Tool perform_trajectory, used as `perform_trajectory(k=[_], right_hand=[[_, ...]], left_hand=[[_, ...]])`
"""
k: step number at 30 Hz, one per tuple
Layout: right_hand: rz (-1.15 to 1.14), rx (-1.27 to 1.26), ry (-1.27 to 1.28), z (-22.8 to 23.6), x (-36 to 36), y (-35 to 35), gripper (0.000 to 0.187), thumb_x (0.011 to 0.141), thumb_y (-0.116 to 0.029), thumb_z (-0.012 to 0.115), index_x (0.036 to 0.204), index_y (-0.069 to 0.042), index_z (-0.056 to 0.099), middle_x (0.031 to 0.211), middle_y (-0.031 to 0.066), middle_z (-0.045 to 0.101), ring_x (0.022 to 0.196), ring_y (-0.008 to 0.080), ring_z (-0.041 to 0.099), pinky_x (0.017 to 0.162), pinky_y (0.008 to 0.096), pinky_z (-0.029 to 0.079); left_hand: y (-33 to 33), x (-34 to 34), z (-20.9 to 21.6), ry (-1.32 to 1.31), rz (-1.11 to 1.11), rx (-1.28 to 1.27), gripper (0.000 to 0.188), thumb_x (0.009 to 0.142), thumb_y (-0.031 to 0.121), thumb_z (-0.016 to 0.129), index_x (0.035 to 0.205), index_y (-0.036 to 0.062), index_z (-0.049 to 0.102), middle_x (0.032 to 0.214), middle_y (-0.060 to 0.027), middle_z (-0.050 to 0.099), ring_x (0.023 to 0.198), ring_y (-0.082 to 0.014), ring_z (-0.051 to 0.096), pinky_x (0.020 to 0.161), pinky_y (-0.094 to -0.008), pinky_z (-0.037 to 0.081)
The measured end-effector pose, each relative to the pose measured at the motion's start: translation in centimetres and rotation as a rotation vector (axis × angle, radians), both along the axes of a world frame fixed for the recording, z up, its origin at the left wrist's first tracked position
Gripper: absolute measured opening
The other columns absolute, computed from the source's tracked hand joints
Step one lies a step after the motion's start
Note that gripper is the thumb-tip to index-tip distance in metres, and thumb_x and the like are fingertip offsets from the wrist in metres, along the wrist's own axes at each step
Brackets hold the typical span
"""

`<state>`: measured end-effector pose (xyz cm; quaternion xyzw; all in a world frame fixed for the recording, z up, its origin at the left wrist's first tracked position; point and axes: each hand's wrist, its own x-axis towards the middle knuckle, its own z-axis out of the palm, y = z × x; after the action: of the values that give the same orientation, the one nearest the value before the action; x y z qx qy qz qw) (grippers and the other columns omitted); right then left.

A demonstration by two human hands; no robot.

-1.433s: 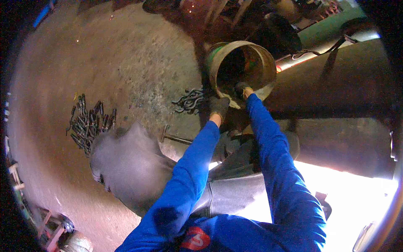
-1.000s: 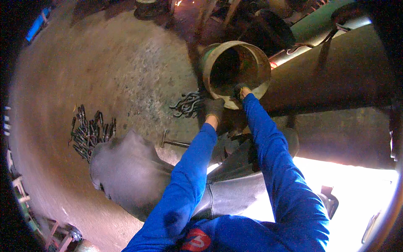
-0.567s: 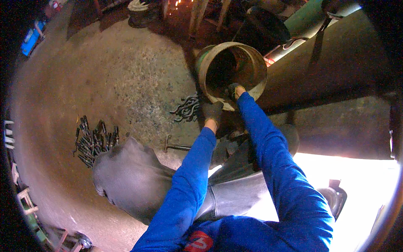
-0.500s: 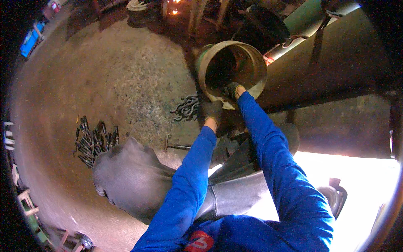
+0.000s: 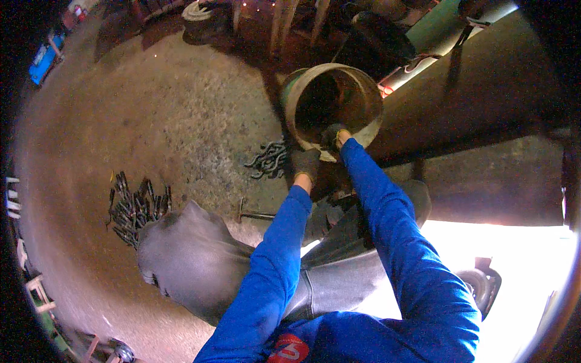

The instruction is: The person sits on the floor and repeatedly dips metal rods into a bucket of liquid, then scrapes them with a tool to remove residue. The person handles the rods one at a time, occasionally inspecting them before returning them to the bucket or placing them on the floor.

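At the far left of the scene we see a blue object (image 5: 43,63), too blurred for naming. Nearer, still on the left, a pile of dark rods (image 5: 136,209) lies on the concrete floor (image 5: 151,121). Just beside it is the bent knee of the person's grey trousers (image 5: 200,260). To the right of the knee we find a tool with a thin handle (image 5: 259,215), which looks like a hammer and goes partly behind the left sleeve (image 5: 275,248). A bit farther, a small heap of curved metal pieces (image 5: 266,161) lies on the floor, near the left hand.

The left hand (image 5: 305,162), in a dark glove, is at the near left rim of the bucket (image 5: 367,129). Its fingers are too dark, so we cannot tell how far they are open, or if they hold the rim. The bucket is in the middle, toward the far side, tilted, its mouth facing the person. The right hand (image 5: 333,135), gloved also, reaches into this mouth at the near side; we cannot tell its opening or if it holds something. On the right stretches a long brown surface (image 5: 484,109).
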<state>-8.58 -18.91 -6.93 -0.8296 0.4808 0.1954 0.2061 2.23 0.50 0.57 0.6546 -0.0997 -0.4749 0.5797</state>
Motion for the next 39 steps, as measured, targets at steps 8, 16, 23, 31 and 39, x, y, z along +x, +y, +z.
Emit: perform_trajectory(k=[8, 16, 23, 31, 39], right_hand=[[-0.233, 0.142, -0.294, 3.5, -0.6, -0.1, 0.034, 0.086, -0.034, 0.056, 0.093, -0.004, 0.068, 0.082, 0.0197, 0.066, 0.074, 0.0337, 0.064, 0.066, 0.0392, 0.051], [-0.303, -0.216, -0.516, 19.2, -0.5, -1.6, 0.031, 0.087, -0.030, 0.054, 0.089, -0.002, 0.068, 0.080, 0.0208, 0.066, 0.074, 0.0342, 0.065, 0.066, 0.0414, 0.051], [0.082, -0.727, -0.197, 30.2, 1.1, -0.6, 0.028, 0.083, -0.022, 0.051, 0.093, 0.000, 0.065, 0.086, 0.0217, 0.066, 0.079, 0.0365, 0.065, 0.068, 0.0476, 0.051], [-0.278, -0.112, -0.718, 21.1, 1.1, -4.7, 0.029, 0.091, -0.028, 0.048, 0.100, -0.003, 0.060, 0.085, 0.0151, 0.065, 0.073, 0.0274, 0.063, 0.063, 0.0394, 0.049], [-1.049, 0.895, -1.713, 19.4, 6.9, 1.4, 0.028, 0.095, -0.038, 0.049, 0.089, -0.012, 0.055, 0.068, 0.0006, 0.053, 0.058, 0.0138, 0.053, 0.053, 0.0280, 0.045]], left_hand=[[-1.0, 1.0, -0.3, -0.144, -0.127, 0.205, 0.044, 0.069, 0.025, 0.064, 0.098, -0.0082, 0.060, 0.097, -0.0250, 0.064, 0.086, -0.0381, 0.061, 0.076, -0.0401, 0.047], [-7.7, 3.2, 3.3, -0.083, -0.160, -0.018, 0.043, 0.070, 0.027, 0.063, 0.096, -0.0074, 0.061, 0.089, -0.0187, 0.064, 0.082, -0.0286, 0.063, 0.070, -0.0374, 0.050], [-16.0, 9.5, 3.4, -0.183, -0.324, -0.017, 0.056, 0.072, 0.036, 0.066, 0.105, -0.0089, 0.059, 0.099, -0.0202, 0.064, 0.084, -0.0272, 0.065, 0.069, -0.0380, 0.052], [-18.5, 14.3, -1.8, -0.238, -0.349, -0.079, 0.073, 0.074, 0.054, 0.064, 0.116, -0.0050, 0.056, 0.108, -0.0236, 0.062, 0.090, -0.0325, 0.064, 0.076, -0.0402, 0.051], [-8.2, 15.2, 6.5, -1.063, -1.018, -0.129, 0.051, 0.078, 0.036, 0.065, 0.119, 0.0075, 0.055, 0.113, -0.0196, 0.060, 0.095, -0.0370, 0.060, 0.080, -0.0425, 0.050]])
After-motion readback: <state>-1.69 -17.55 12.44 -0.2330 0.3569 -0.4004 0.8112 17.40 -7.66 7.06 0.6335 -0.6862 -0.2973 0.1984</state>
